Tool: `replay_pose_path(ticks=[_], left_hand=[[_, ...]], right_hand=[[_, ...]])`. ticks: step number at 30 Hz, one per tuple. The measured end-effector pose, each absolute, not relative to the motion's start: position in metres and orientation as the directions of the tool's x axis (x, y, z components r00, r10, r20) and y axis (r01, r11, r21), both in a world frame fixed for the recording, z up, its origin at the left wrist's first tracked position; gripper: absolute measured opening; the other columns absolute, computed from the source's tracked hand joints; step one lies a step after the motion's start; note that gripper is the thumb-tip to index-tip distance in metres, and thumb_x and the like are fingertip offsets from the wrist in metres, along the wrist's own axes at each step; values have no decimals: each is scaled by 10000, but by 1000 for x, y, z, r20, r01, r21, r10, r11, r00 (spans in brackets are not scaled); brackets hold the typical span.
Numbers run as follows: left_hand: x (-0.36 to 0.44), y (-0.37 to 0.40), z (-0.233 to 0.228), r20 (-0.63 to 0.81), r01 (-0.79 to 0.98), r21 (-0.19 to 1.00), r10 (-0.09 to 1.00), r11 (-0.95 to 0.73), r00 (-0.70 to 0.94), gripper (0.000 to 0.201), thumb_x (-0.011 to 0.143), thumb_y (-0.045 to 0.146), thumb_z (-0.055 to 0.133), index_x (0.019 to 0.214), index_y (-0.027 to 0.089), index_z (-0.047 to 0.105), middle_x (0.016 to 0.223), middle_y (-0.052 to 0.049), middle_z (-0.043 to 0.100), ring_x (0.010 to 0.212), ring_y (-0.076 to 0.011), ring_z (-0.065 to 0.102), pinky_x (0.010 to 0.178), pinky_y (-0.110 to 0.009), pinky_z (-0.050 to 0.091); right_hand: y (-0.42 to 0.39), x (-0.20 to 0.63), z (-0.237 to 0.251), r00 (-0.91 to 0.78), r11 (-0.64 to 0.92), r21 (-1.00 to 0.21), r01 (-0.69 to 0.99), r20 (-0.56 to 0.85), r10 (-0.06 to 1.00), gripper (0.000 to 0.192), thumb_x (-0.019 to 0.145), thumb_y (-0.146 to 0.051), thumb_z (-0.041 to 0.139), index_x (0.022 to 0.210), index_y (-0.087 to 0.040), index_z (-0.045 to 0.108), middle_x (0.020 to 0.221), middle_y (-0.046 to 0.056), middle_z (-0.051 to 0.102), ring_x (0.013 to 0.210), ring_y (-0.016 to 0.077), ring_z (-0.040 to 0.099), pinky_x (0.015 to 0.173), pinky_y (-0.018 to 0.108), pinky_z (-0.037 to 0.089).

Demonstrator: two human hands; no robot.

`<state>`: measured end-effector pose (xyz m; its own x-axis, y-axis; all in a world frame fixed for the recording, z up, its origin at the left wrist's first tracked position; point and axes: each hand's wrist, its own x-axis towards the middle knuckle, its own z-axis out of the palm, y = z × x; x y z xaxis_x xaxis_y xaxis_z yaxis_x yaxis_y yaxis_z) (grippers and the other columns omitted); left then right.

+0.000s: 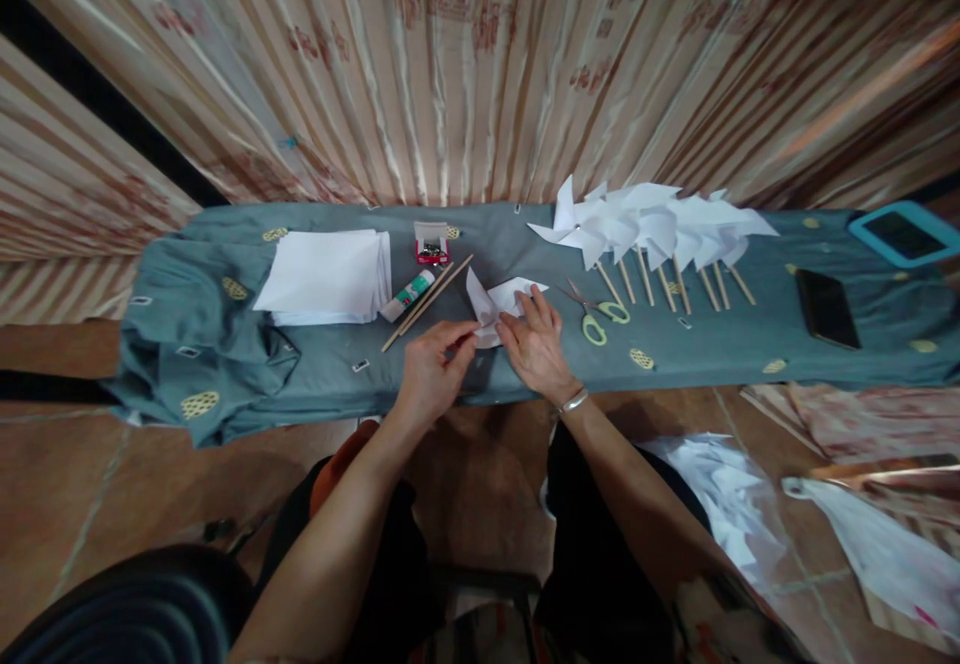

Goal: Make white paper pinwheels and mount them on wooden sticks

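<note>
A: While both hands work at the near edge of the cloth-covered bench (pixel 300 384), list what they hold.

B: Item one: folded white paper piece (pixel 501 306), lying on the cloth at centre, partly shaped into vanes. Left hand (pixel 431 369): fingertips pinched together on the paper's left corner. Right hand (pixel 536 344): fingers spread apart, pressing flat on the paper's right part.

A: Step in hand?

B: By my reading, a vane is being folded toward the middle of a paper pinwheel. The next move likely calls for holding the corners in place with one hand while the other fetches a fastener.

A: Surrounding stock?

B: Two wooden sticks (pixel 427 302) and a glue stick (pixel 409 295) just left of the paper; a small red box (pixel 432 243) behind them; a stack of white paper sheets (pixel 326 276) further left. Green-handled scissors (pixel 600 314) near the right hand. Finished pinwheels on sticks (pixel 652 229) in a row beyond. A dark phone (pixel 826 308) and a blue-cased tablet (pixel 904 234) far right.
</note>
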<state>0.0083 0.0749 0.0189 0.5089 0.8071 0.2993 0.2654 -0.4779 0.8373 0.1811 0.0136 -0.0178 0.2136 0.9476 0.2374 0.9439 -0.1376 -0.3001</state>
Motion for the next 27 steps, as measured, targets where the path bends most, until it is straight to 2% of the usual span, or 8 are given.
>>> replay_pose_path(ticks=[6,12,16,20,23,27], left_hand=[[5,76,22,288,290,832,815,-473,504,182,866,205,588,977,183,731,925,-49,752,770,-142,681,734,-252,537],[5,77,21,286,292,829,811,-476,510,181,869,209,589,978,183,731,911,-46,753,757,-139,678,727,-252,538],[6,78,17,285,293,829,811,-476,512,184,868,222,588,981,182,728,925,-47,750,772,-143,675,741,-260,540],[13,73,11,254,286,837,795,-466,551,210,874,221,570,1012,166,719,960,-68,741,806,-157,677,772,-281,548],[21,67,6,244,283,824,759,-490,603,249,854,192,590,1074,157,702,1063,-96,726,958,-201,671,889,-346,539],[30,62,1,221,315,782,712,-538,667,311,830,163,622,1137,162,677,1153,-103,704,1108,-250,621,991,-426,495]], right_hand=[[14,193,-19,330,-180,-511,841,219,918,548,1025,-439,221,1182,-211,694,1485,135,468,1462,298,281,1108,556,324],[14,206,-21,350,-139,-577,805,273,896,593,1023,-464,189,1177,-203,699,1416,122,542,1431,260,351,1140,475,347],[12,217,-23,386,-78,-679,730,315,867,478,995,-460,318,1123,-228,715,1376,93,585,1412,288,382,1166,535,293],[4,232,-25,402,-46,-733,679,319,858,325,912,-332,456,1055,-258,738,1356,59,597,1381,289,425,1173,551,274],[-4,239,-26,358,-31,-748,663,280,891,284,827,-270,548,1036,-275,741,1398,46,561,1399,295,402,1177,551,263],[-6,235,-27,308,-3,-783,622,242,920,241,780,-311,670,1007,-280,744,1441,56,517,1414,298,381,1171,528,277]])
